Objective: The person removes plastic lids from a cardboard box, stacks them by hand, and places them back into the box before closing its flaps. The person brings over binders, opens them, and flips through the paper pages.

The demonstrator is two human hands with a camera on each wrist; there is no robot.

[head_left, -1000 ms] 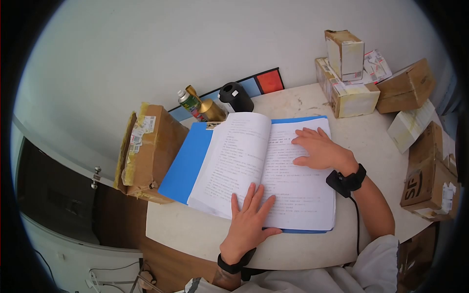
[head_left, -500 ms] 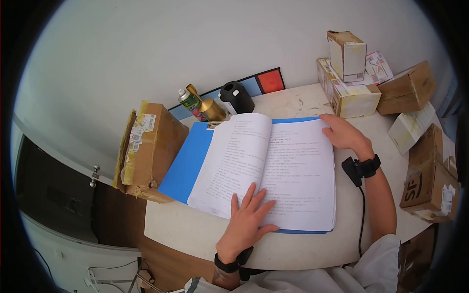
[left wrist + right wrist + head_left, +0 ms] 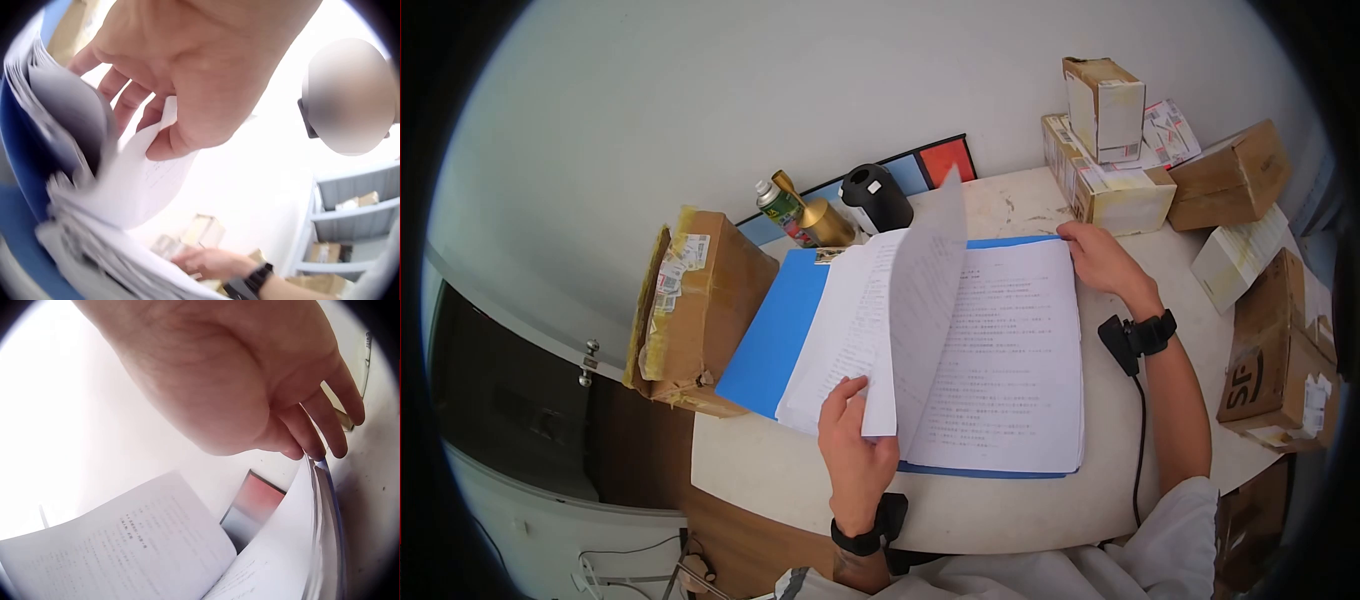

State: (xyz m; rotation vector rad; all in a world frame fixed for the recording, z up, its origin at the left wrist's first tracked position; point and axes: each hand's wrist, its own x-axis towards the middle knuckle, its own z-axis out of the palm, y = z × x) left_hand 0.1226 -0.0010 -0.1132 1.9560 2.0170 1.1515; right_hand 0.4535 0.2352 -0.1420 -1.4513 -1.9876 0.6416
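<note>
A thick stack of printed pages (image 3: 1010, 370) lies open in a blue folder (image 3: 765, 330) on the table. My left hand (image 3: 855, 450) pinches the lower edge of a turned sheet (image 3: 930, 290) between thumb and fingers; the sheet stands up, bending over the left-hand pages. In the left wrist view the thumb (image 3: 165, 144) presses on the paper from the near side. At the stack's upper right corner, my right hand (image 3: 1105, 265) pinches the page edges between thumb and forefinger. In the right wrist view its other fingers (image 3: 334, 434) hang beside the folder's edge.
A cardboard box (image 3: 715, 310) stands left of the folder. Behind it are a spray can (image 3: 780, 210), a gold-coloured container (image 3: 828, 222) and a black cylinder (image 3: 877, 198). Several boxes (image 3: 1120, 195) crowd the table's right side. A cable (image 3: 1142, 440) hangs from the right wrist camera.
My left hand has gone from lying flat on the pages to pinching a sheet, and has shifted left. The sheet has risen upright. My right hand went from the page to the corner.
</note>
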